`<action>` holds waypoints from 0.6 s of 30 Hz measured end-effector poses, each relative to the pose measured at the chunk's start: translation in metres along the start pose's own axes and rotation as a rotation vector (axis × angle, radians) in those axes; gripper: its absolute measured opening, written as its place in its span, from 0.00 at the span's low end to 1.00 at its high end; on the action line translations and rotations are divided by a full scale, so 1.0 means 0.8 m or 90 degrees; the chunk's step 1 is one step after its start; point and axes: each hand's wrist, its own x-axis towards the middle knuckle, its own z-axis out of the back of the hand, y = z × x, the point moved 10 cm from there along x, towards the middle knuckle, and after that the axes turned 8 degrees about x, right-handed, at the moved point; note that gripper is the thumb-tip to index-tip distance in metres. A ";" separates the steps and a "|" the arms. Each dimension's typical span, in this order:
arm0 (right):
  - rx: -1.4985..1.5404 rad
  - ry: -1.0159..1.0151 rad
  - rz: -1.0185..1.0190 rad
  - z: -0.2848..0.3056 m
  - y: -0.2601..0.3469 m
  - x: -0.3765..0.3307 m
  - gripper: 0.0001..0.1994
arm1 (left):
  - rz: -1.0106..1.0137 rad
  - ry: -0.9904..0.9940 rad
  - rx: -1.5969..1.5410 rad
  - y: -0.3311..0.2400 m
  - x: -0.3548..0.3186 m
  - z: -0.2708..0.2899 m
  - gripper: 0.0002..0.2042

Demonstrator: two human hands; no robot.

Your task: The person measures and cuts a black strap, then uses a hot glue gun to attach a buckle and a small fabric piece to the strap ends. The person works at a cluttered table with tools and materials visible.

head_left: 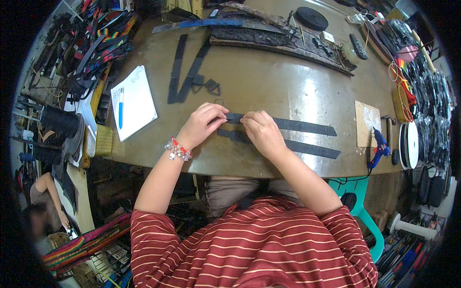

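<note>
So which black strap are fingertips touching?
The nearer pair's upper strap: left hand and right hand fingertips touch its left part, not the lower strap or farther V.

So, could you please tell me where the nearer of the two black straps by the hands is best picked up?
Probably take the nearer black strap by its right end, coming from the right and pinching its two long edges: it lies flat, and that end is uncovered, while the right hand hides part of its middle.

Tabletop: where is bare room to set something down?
Widest: the middle, between the dark board and the upper black strip. Smaller: between the white pad and the left hand. Crowded: the far edge, by the black roll, and right end, around the glue gun.
</note>
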 end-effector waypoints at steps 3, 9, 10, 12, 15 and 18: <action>0.007 -0.008 -0.003 0.001 -0.001 0.002 0.09 | -0.023 -0.010 -0.005 -0.001 0.002 -0.002 0.05; 0.011 -0.002 0.005 0.000 -0.001 0.001 0.09 | -0.044 -0.002 0.030 -0.004 0.002 -0.006 0.07; 0.010 -0.002 0.004 0.000 -0.001 0.001 0.09 | -0.038 0.001 0.037 -0.004 0.001 -0.006 0.07; 0.012 -0.002 0.001 0.000 0.000 0.001 0.09 | -0.031 0.010 0.034 -0.003 0.000 -0.008 0.07; 0.013 -0.003 0.002 0.000 0.001 0.004 0.10 | -0.037 0.021 0.035 -0.004 0.000 -0.009 0.09; 0.005 -0.001 0.004 0.001 0.003 0.006 0.12 | -0.059 0.035 0.055 -0.009 0.000 -0.011 0.10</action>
